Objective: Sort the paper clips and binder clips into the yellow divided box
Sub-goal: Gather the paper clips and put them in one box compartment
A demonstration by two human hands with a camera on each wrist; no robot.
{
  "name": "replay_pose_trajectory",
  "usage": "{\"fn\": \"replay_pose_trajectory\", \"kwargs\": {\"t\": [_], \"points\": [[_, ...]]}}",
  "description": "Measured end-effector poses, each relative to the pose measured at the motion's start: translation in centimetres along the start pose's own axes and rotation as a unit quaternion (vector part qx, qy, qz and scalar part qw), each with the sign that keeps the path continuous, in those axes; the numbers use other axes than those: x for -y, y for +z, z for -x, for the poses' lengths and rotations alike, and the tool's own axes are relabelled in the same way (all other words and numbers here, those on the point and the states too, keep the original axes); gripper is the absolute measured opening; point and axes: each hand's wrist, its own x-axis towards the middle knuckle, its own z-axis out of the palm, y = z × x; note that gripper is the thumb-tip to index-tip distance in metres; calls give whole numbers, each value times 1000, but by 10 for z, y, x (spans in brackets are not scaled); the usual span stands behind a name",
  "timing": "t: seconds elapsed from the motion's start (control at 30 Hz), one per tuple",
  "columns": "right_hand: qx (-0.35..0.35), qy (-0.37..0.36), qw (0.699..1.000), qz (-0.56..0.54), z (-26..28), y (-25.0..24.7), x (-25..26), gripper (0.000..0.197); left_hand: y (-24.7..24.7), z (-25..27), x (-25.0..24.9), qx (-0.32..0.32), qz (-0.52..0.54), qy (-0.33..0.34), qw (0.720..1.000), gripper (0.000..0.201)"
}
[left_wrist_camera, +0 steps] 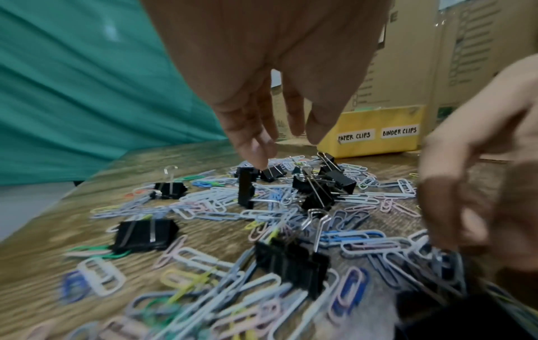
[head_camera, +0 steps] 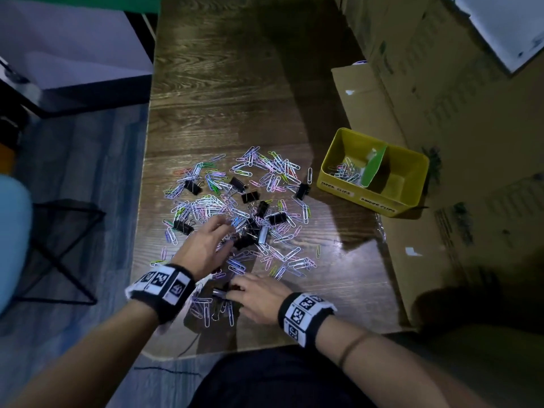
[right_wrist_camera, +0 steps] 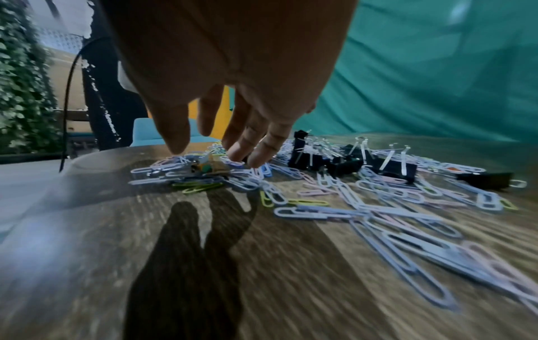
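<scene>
From my remote seat, both hands are down in the pile. My left hand (head_camera: 206, 245) reaches over the middle of the heap with its fingers (left_wrist_camera: 256, 147) spread and loosely bent; the left wrist view shows the tips pointing down at a black binder clip (left_wrist_camera: 273, 173), touching it or very nearly, with nothing gripped. My right hand (head_camera: 259, 295) lies low at the near edge of the heap, fingers (right_wrist_camera: 262, 147) extended and slightly bent, their tips resting on paper clips; I see nothing held in it.

The paper clips (head_camera: 276, 169) are thin wire loops coated in pale blue, white, pink, yellow and green, scattered flat and overlapping on the counter (head_camera: 223, 98), a dark wood-grain top with a dull sheen. Mixed among them are the binder clips (head_camera: 250, 197), squat black folded-metal wedges with bright silver wire handles, some lying on their sides, some with handles sticking up.

The yellow box (head_camera: 412, 198) sits on the counter well to the right of the pile, a smooth-walled rectangle with rounded corners. A green divider (head_camera: 374, 169) splits it in two. The left compartment holds a small cluster of paper clips (head_camera: 346, 172); the right one shows only its bare yellow floor. White labels (left_wrist_camera: 354, 136) on its front wall read PAPER CLIPS and BINDER CLIPS. Brown cardboard cartons (head_camera: 456, 113) stand just behind and beside the box.
</scene>
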Motion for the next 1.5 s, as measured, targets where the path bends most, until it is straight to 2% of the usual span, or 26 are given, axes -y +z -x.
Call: {"fn": "replay_pose_trajectory", "kwargs": {"t": [0.1, 0.2, 0.33, 0.47, 0.6, 0.7, 0.8, 0.93, 1.0, 1.07, 1.17, 1.27, 1.33, 1.4, 1.43, 1.5], "points": [[10, 16, 999, 26, -16, 6, 11, 52, 0, 34, 18, 57, -33, -33, 997, 8], [4, 62, 998, 25, -30, 13, 21, 55, 10, 67, 39, 99, -45, -74, 991, 13], [-29, 105, 994, 17, -38, 14, 25, 52, 21, 96, 44, 89, -43, -161, 982, 23], [-50, 98, 994, -15, -35, 10, 24, 38, 38, 116, 23, 94, -18, -251, 963, 37], [-130, 126, 977, -115, -9, -12, 7, 36, 62, 118, 0, 93, 46, -227, 968, 31], [-211, 198, 944, -156, 19, -32, -20, 36, 74, 104, -23, 96, 76, -192, 974, 31], [-292, 306, 885, -198, 36, -48, -55, 35, 83, 80, -42, 102, 93, -150, 979, 30], [-342, 432, 804, -224, 54, -50, -102, 32, 85, 55, -58, 127, 86, -78, 985, 35], [-351, 478, 777, -210, 63, -42, -121, 28, 82, 53, -56, 128, 69, -86, 986, 39], [-345, 507, 764, -201, 71, -31, -133, 26, 80, 58, -50, 131, 66, -120, 982, 47], [-317, 528, 765, -187, 79, -17, -141, 25, 84, 63, -51, 145, 54, -139, 978, 56], [-314, 529, 770, -169, 88, -10, -134, 31, 93, 48, -67, 140, 59, -79, 985, 48], [-338, 509, 779, -143, 93, -9, -121, 37, 97, 31, -77, 137, 61, -53, 987, 44], [-341, 451, 812, -143, 97, -11, -100, 45, 97, 14, -83, 137, 45, -40, 989, 48], [-314, 421, 838, -148, 97, -11, -89, 53, 96, 8, -84, 134, 35, -38, 990, 53], [-213, 385, 888, -133, 93, -5, -72, 79, 90, -1, -85, 129, 7, -53, 990, 67]]}}
